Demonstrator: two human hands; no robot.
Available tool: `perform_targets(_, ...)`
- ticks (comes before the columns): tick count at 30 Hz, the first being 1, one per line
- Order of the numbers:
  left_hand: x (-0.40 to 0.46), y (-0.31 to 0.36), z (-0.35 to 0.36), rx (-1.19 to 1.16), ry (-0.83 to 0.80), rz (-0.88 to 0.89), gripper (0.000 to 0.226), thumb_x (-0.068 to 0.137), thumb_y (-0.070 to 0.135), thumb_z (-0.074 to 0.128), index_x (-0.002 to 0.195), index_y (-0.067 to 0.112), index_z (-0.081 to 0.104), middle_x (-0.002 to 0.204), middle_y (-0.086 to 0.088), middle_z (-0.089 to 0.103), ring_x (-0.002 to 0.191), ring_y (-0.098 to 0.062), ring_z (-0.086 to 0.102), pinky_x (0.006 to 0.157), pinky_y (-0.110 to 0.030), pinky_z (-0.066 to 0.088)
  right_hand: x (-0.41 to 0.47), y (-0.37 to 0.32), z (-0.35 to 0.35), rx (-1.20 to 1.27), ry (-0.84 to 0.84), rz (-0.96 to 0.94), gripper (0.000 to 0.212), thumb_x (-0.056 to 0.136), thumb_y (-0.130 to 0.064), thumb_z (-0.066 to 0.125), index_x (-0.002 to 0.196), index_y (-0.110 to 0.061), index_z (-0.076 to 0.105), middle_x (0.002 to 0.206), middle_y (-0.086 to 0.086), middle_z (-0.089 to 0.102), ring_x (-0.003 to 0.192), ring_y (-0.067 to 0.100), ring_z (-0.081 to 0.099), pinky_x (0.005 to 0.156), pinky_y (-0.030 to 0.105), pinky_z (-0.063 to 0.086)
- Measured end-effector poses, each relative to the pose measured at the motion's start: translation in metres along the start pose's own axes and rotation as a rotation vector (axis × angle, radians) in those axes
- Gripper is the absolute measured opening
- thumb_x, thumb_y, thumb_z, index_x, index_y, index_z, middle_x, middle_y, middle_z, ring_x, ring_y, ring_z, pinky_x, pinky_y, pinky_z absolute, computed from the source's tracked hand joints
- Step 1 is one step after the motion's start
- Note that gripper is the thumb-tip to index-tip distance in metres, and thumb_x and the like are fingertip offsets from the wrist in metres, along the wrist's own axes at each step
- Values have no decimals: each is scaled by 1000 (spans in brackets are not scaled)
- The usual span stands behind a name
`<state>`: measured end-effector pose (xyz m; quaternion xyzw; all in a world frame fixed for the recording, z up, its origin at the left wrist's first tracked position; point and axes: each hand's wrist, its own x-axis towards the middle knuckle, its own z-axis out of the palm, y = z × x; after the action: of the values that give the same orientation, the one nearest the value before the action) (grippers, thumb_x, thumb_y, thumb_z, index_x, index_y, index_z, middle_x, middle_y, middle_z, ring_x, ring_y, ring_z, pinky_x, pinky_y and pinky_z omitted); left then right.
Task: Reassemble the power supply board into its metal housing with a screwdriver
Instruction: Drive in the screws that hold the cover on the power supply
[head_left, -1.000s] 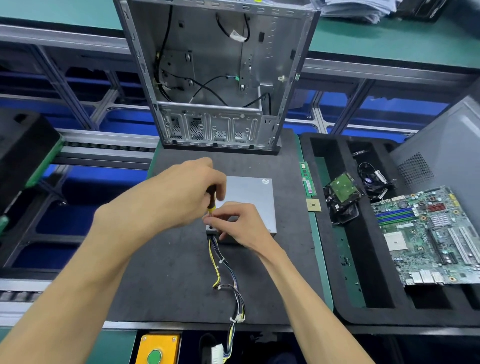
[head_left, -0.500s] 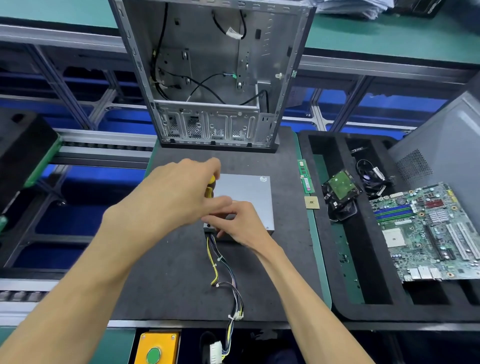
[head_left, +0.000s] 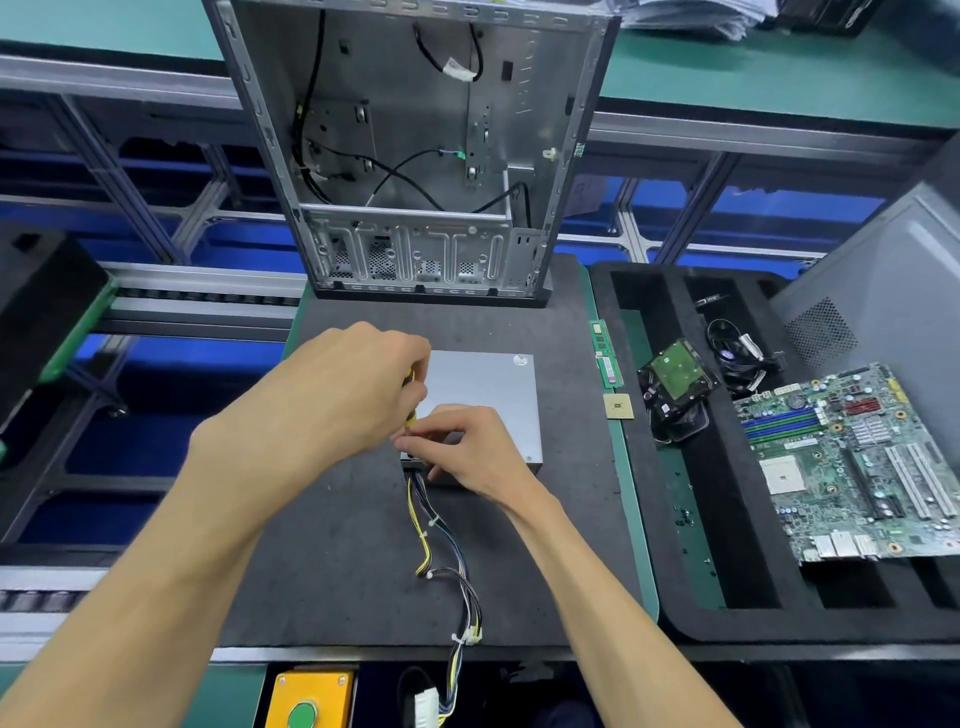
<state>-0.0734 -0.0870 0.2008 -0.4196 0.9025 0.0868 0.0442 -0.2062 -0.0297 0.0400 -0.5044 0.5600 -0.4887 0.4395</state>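
Both my hands meet at the near left corner of the power supply.

My left hand (head_left: 332, 400) grips the yellow-and-black screwdriver (head_left: 410, 397); my right hand (head_left: 467, 449) pinches at its tip on the flat grey metal power supply housing (head_left: 483, 395), which lies on the dark felt mat (head_left: 337, 545), its bundled wire harness (head_left: 447, 561) trailing toward me.
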Motion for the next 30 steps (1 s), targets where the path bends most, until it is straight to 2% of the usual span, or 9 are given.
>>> perform_targets(5,-1,1,0,23,62,-16,18,95,43,54,93,28,62,89,-2,64,84,-29,61,63,-33,41,0,0,0,4,1,-7,11,86,-27,83,88,-38,82,81,-10,72,63,8,63,56,30,59)
perform_targets(9,2,3,5,47,88,-30,25,93,47,54,87,24,59,84,-2,60,85,-30,60,64,-33,39,0,-1,0,-2,1,-5,14,86,-27,83,84,-41,81,78,-13,69,60,9,64,57,30,59)
perform_targets(12,3,7,7,121,110,-79,36,94,52,52,83,19,60,70,1,47,75,-28,54,55,-32,32,-1,1,-1,-9,-11,5,3,86,-29,83,88,-32,83,78,-11,69,61,8,65,57,27,58)
perform_targets(15,3,9,8,211,141,-129,40,95,56,48,78,21,56,64,4,37,70,-27,46,49,-31,20,-1,3,-1,-3,-19,15,10,86,-30,82,94,-24,83,80,-10,70,68,8,66,58,28,59)
perform_targets(17,2,8,6,199,151,-108,34,92,56,51,81,25,58,68,4,44,72,-27,50,52,-31,25,0,2,-1,-20,-20,17,10,86,-29,82,94,-24,83,80,-10,71,66,10,66,59,30,60)
perform_targets(21,0,4,3,99,78,0,18,90,41,59,104,32,52,100,7,60,90,-25,61,66,-32,38,-1,-1,-2,14,-18,10,10,87,-23,82,86,-33,81,78,-16,70,59,4,65,55,22,56)
perform_targets(25,-1,7,2,202,123,-39,15,87,39,62,88,25,56,77,4,54,75,-27,57,55,-30,31,-2,-1,-2,16,-25,-2,18,87,-23,82,82,-40,79,76,-17,69,59,2,65,54,19,54)
perform_targets(28,2,9,0,291,142,-111,39,81,58,62,67,23,50,63,5,47,59,-21,48,48,-27,19,-1,0,-1,0,-22,23,5,86,-27,83,86,-31,83,83,-10,73,64,6,63,57,25,58)
perform_targets(30,3,10,0,262,144,-148,53,81,68,56,57,22,46,57,4,44,51,-14,38,48,-26,18,0,2,-1,-21,-22,37,4,85,-33,82,88,-30,83,85,-8,73,63,11,64,59,33,61)
